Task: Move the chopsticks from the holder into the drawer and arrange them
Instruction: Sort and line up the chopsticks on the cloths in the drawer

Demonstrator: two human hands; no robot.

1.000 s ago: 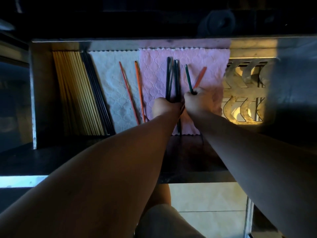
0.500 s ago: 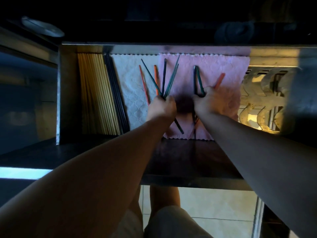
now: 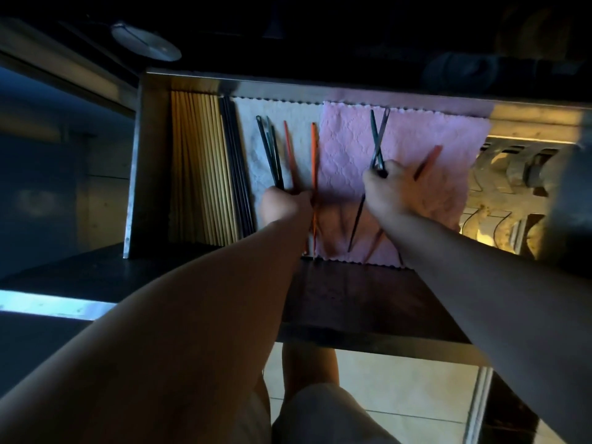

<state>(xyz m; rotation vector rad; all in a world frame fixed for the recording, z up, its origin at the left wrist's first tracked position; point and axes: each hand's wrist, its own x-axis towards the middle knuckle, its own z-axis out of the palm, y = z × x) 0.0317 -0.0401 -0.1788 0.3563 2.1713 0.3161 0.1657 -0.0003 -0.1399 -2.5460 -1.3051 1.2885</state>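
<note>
The open metal drawer (image 3: 137,161) is lined with a white cloth (image 3: 253,123) and a pink cloth (image 3: 416,139). My left hand (image 3: 282,206) grips a bunch of dark green chopsticks (image 3: 269,149) over the white cloth. Two orange chopsticks (image 3: 314,161) lie just to its right. My right hand (image 3: 390,190) holds two dark chopsticks (image 3: 378,136) that cross over the pink cloth, and an orange chopstick (image 3: 429,158) sticks out beside its fingers. The holder is not in view.
Rows of pale wooden chopsticks (image 3: 198,174) and black chopsticks (image 3: 234,168) fill the drawer's left side. A perforated metal rack (image 3: 499,193) lies at the drawer's right end. A round lid (image 3: 144,43) sits on the dark counter above. Tiled floor shows below.
My left hand has moved left with its dark chopsticks, from the pink cloth's edge onto the white cloth. The bunch has closed up from a fan. My right hand stays on the pink cloth.
</note>
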